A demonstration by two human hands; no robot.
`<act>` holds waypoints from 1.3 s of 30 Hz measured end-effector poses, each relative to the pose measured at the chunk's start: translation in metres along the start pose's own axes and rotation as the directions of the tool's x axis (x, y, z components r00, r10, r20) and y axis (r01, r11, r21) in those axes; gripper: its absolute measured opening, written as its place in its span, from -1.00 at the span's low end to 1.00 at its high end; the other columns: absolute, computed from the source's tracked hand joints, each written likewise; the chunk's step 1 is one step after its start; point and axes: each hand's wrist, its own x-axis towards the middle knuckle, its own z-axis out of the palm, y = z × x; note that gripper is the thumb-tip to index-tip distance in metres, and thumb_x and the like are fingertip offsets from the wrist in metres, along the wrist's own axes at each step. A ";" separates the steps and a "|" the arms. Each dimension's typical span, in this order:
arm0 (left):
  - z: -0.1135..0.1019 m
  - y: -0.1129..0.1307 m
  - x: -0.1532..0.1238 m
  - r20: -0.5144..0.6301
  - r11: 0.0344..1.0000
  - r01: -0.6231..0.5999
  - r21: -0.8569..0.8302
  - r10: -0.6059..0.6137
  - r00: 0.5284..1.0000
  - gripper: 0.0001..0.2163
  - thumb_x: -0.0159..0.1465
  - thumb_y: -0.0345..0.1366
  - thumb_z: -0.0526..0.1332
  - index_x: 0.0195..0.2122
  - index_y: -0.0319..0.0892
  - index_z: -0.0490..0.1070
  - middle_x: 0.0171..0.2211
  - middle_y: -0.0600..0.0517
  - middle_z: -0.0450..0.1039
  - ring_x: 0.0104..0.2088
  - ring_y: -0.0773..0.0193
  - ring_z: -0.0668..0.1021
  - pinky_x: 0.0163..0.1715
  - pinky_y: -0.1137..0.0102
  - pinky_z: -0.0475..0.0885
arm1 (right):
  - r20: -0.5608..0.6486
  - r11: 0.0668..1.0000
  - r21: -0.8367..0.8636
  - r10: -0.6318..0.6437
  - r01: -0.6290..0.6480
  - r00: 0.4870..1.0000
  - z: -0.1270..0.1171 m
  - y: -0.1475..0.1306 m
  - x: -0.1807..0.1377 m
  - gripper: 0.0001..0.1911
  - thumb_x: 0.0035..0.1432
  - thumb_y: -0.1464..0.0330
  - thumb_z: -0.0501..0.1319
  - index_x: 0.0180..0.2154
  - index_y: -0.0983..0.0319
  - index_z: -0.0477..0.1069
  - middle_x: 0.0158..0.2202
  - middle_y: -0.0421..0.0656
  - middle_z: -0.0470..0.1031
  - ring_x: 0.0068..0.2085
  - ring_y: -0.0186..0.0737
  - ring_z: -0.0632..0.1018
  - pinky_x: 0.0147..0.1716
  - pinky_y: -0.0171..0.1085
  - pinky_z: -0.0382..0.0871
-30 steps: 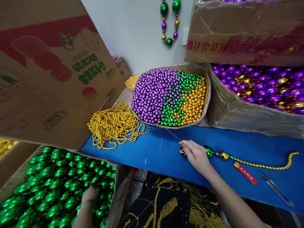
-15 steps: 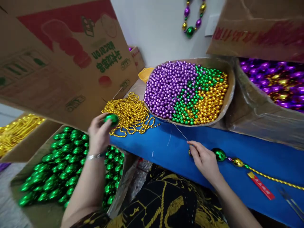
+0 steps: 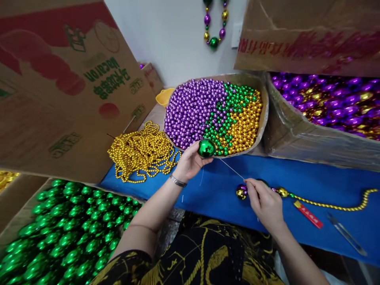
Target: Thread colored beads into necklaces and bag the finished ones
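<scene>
My left hand [image 3: 191, 161] holds a large shiny green bead [image 3: 207, 148] between thumb and fingers, at the front rim of the tub of small beads. My right hand [image 3: 265, 200] pinches a thin white string or needle [image 3: 233, 169] that slants up toward the green bead; whether its tip touches the bead I cannot tell. Beside the right hand lie gold and purple beads [image 3: 241, 192]. Past it, a partly strung row with a gold bead [image 3: 282, 192] runs into a thin gold bead chain [image 3: 329, 205] on the blue tabletop [image 3: 142, 192].
A cardboard tub [image 3: 265, 118] contains small purple, green and gold beads. Gold bead strands [image 3: 142, 148] lie left of it. A box of large green beads [image 3: 68, 233] stands lower left, a box of purple beads [image 3: 332, 101] right. Tweezers [image 3: 346, 232] and a red packet [image 3: 308, 214] lie right.
My left hand has carried the green bead rightward, from above the green bead box to the tub's front rim near the string. My right hand keeps its pinch. The view has turned right.
</scene>
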 end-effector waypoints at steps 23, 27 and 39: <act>0.013 -0.026 -0.010 0.296 0.915 -0.206 0.348 0.101 0.950 -0.52 0.09 -0.29 0.44 0.07 -0.09 0.47 -0.03 -0.06 0.51 -0.11 0.23 0.56 -0.13 0.39 0.50 | 0.062 0.981 0.137 0.129 -0.136 0.990 0.012 0.006 -0.002 -0.84 0.33 0.39 0.09 -0.21 0.21 0.46 -0.29 -0.16 0.62 -0.32 -0.28 0.63 -0.29 -0.37 0.48; 0.016 -0.030 -0.012 0.368 0.912 -0.197 0.361 0.055 0.928 -0.50 0.11 -0.27 0.43 0.10 -0.07 0.45 -0.07 -0.06 0.54 -0.11 0.21 0.56 -0.15 0.37 0.50 | 0.115 0.955 0.210 0.188 -0.209 0.975 0.013 0.012 -0.005 -0.82 0.33 0.35 0.09 -0.24 0.19 0.47 -0.31 -0.19 0.62 -0.35 -0.29 0.63 -0.33 -0.38 0.47; 0.023 -0.033 -0.002 0.395 0.934 -0.142 0.328 0.001 0.919 -0.52 0.12 -0.27 0.43 0.09 -0.08 0.46 -0.12 -0.06 0.56 -0.14 0.27 0.58 -0.12 0.38 0.49 | 0.054 0.957 0.164 0.231 -0.237 0.971 0.013 0.010 -0.004 -0.81 0.34 0.34 0.08 -0.25 0.20 0.46 -0.31 -0.16 0.62 -0.35 -0.27 0.62 -0.33 -0.36 0.46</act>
